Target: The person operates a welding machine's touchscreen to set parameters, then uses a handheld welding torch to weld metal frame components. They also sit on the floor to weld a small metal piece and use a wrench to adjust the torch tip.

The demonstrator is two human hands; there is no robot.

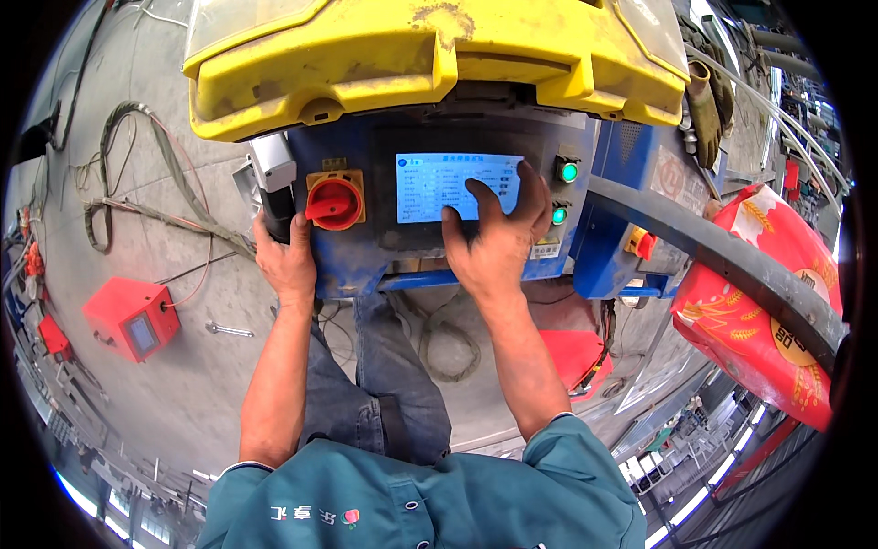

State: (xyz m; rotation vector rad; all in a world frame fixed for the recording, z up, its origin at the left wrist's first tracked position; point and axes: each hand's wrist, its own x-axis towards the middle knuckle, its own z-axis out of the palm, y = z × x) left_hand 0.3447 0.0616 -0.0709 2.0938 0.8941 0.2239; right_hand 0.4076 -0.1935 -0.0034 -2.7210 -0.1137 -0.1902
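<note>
A blue machine point(347, 261) stands in front of me, with a lit touchscreen point(425, 190) in its dark front panel. My right hand point(498, 233) is over the right part of the screen, fingers spread and holding nothing; whether a fingertip touches the glass I cannot tell. At the machine's left side my left hand point(288, 258) is closed round the lower end of a black handle point(278, 212) below a white-grey housing point(273, 161). Close to that hand sits a red rotary switch point(334, 203) on a yellow plate. Two lit green buttons point(568, 171) are right of the screen.
A yellow cover point(366, 69) overhangs the panel. On the right, a grey metal bar point(722, 247) crosses a red printed sack point(759, 302), with work gloves point(702, 110) above. On the left floor are a red box point(133, 319), a wrench point(229, 329) and cables point(169, 216).
</note>
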